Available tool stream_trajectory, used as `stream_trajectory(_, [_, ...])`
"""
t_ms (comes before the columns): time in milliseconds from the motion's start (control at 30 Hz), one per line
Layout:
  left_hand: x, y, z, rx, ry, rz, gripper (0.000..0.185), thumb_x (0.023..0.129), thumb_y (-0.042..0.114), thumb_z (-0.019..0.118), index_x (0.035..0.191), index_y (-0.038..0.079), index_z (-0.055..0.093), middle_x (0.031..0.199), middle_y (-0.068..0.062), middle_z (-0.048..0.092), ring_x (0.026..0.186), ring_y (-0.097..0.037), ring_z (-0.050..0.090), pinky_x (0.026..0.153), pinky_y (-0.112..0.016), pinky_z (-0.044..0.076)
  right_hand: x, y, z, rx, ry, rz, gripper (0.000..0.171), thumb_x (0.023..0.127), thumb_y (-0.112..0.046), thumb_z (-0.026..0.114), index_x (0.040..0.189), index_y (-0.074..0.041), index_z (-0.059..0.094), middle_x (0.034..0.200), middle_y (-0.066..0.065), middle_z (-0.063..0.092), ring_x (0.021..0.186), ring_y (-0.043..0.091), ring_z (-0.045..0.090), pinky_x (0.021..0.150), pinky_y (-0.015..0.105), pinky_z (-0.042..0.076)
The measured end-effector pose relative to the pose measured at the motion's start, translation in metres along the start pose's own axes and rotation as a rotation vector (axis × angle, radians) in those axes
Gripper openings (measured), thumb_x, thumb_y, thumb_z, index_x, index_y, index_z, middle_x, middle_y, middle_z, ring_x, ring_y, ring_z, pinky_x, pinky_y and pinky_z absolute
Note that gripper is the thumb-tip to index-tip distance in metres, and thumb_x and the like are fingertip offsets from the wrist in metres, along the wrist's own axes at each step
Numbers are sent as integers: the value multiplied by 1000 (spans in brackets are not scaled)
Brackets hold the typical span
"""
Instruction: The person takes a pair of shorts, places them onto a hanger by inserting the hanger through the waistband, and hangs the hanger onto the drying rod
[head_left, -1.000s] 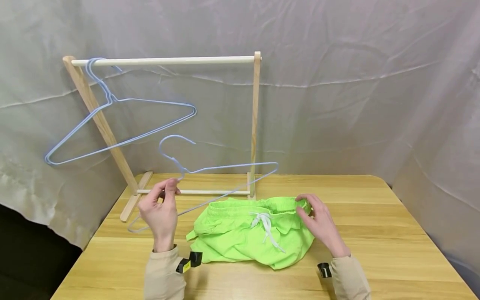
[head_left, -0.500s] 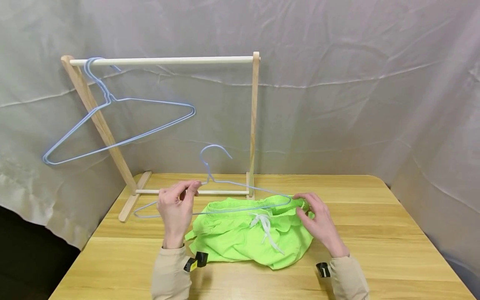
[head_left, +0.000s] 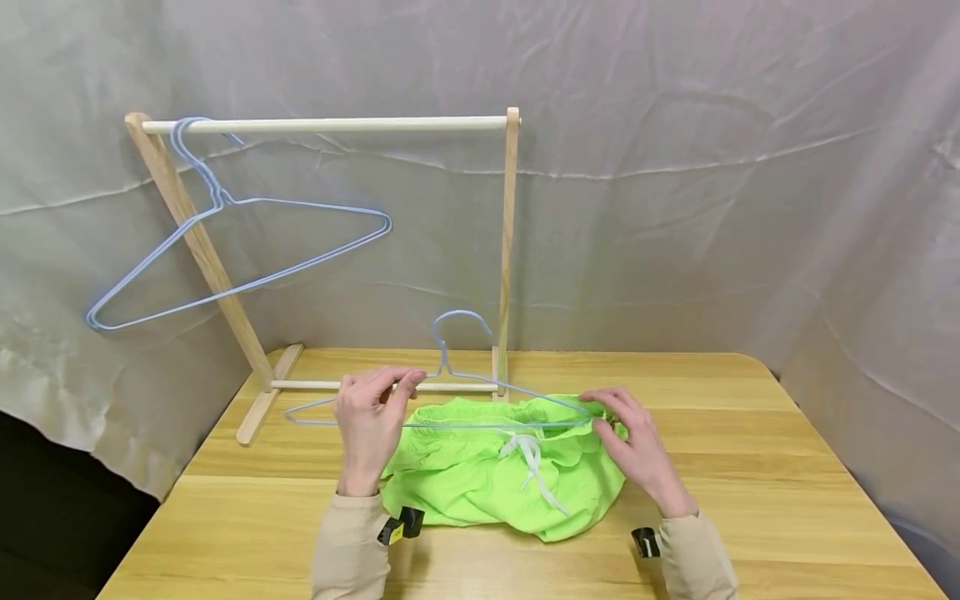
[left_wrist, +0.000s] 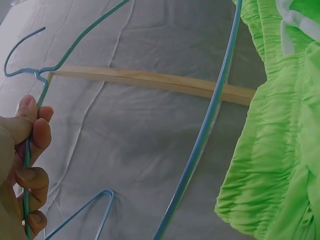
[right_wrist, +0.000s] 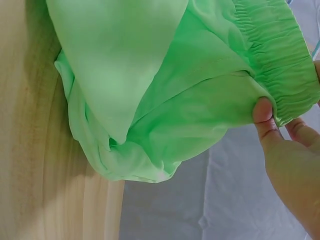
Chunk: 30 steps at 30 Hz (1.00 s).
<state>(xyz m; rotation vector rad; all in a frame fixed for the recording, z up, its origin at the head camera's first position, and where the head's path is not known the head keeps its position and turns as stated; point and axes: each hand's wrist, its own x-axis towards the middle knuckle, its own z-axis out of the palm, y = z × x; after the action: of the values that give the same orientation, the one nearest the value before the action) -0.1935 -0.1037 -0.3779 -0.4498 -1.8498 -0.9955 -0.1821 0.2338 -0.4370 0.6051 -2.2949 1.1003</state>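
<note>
Spare blue hanger (head_left: 225,225) hung at far left of wooden rack (head_left: 330,124), tilted. Left hand (head_left: 371,417) pinched second blue hanger (head_left: 450,392) near its neck, fingers curled round the wire (left_wrist: 27,165). Hanger's right tip lay at waistband of green shorts (head_left: 502,467), apparently entering; shorts lay bunched on counter (head_left: 750,467), not yet hung. Right hand (head_left: 637,442) clamped on waistband edge (right_wrist: 265,115), lifting it open. White drawstring (head_left: 532,454) near hanger's path; rack base behind.
</note>
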Motion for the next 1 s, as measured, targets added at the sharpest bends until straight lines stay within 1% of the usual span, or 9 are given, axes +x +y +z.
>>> stream_trajectory(67, [-1, 0, 2, -1, -9, 3, 26, 90, 33, 71, 79, 10, 78, 60, -2, 68, 47, -8, 34, 69, -25, 27, 0, -1, 0, 8, 0, -10, 38, 84, 12, 61, 120, 0, 67, 106, 13, 67, 81, -3, 53, 67, 22, 50])
stream_trajectory(233, [-4, 1, 6, -3, -45, 5, 9, 83, 17, 78, 84, 9, 78, 61, -2, 69, 49, -6, 36, 69, -24, 26, 0, -2, 3, 24, 10, -42, 40, 89, 9, 62, 128, 2, 63, 103, 12, 67, 77, -1, 51, 64, 23, 47])
stream_trajectory(300, [-5, 2, 8, -5, -59, 4, 7, 81, 15, 79, 85, 8, 78, 61, -2, 68, 49, -6, 36, 69, -24, 26, 1, -2, 4, 27, 24, -56, 41, 89, 8, 62, 130, 4, 61, 104, 13, 68, 77, 0, 51, 64, 23, 46])
stream_trajectory(433, [-5, 4, 9, 1, -80, 0, 9, 83, 18, 78, 84, 9, 78, 58, -2, 65, 50, -5, 34, 68, -24, 26, 2, -3, 4, 24, 65, -100, 44, 85, 11, 65, 129, 7, 61, 105, 17, 70, 79, 1, 53, 64, 23, 47])
stream_trajectory(533, [-6, 5, 9, 6, -91, -10, 10, 83, 19, 78, 84, 9, 78, 58, -2, 65, 51, -2, 32, 67, -23, 27, 3, -3, 5, 21, 85, -124, 44, 83, 12, 67, 126, 8, 62, 103, 17, 71, 78, 1, 54, 64, 22, 48])
stream_trajectory(633, [-6, 7, 9, 7, -110, -24, 9, 83, 18, 77, 85, 9, 78, 61, -3, 68, 52, 0, 34, 70, -23, 28, 3, -4, 6, 16, 92, -127, 42, 82, 14, 67, 124, 7, 64, 101, 16, 72, 78, 2, 55, 65, 20, 47])
stream_trajectory(767, [-5, 8, 10, 14, -132, -30, 7, 84, 17, 77, 86, 10, 78, 64, -3, 71, 52, 1, 36, 70, -24, 29, 3, -6, 6, 4, 109, -120, 40, 84, 16, 66, 122, 6, 65, 101, 15, 72, 77, 4, 56, 66, 18, 47])
stream_trajectory(900, [-5, 9, 12, 17, -141, -20, 9, 84, 19, 77, 84, 10, 79, 64, -2, 71, 51, 1, 36, 68, -23, 29, 4, -7, 6, -6, 128, -127, 40, 83, 17, 66, 121, 5, 67, 102, 16, 73, 76, 7, 57, 66, 19, 47])
stream_trajectory(1000, [-6, 10, 14, 8, -156, -11, 15, 86, 26, 75, 84, 12, 79, 63, 0, 70, 51, 2, 34, 68, -23, 29, 4, -8, 7, -7, 134, -140, 41, 82, 18, 67, 120, 4, 67, 102, 16, 73, 76, 7, 57, 65, 19, 48])
